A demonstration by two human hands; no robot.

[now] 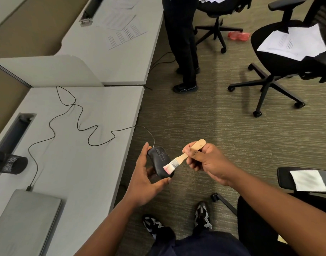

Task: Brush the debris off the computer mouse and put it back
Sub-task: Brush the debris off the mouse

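The computer mouse (160,162), black and corded, is held in the air off the tabletop (95,150), just past its edge and above the carpeted floor (204,115). It is cradled by the left hand (144,179), with the thumb along its far side and the fingers (161,181) curled under its near end. A small brush (184,156) with a wooden handle is gripped by the right hand (204,159), at 3 o'clock from the mouse, its fingers clenched round the handle. The pale, pink-tipped bristles are laid against the near right part of the mouse's back. From the mouse's far end a thin black cable (79,124) is led toward 10 o'clock, snaked in loose loops across the tabletop, and plugged into a closed grey laptop (27,218) at 8 o'clock. A black mesh cup (12,165) is seen at 9 o'clock, lying on its side. At 1 o'clock an office chair (280,58) loaded with papers is parked on the floor, and at 12 o'clock the dark-trousered legs (184,43) of another person are seen standing.
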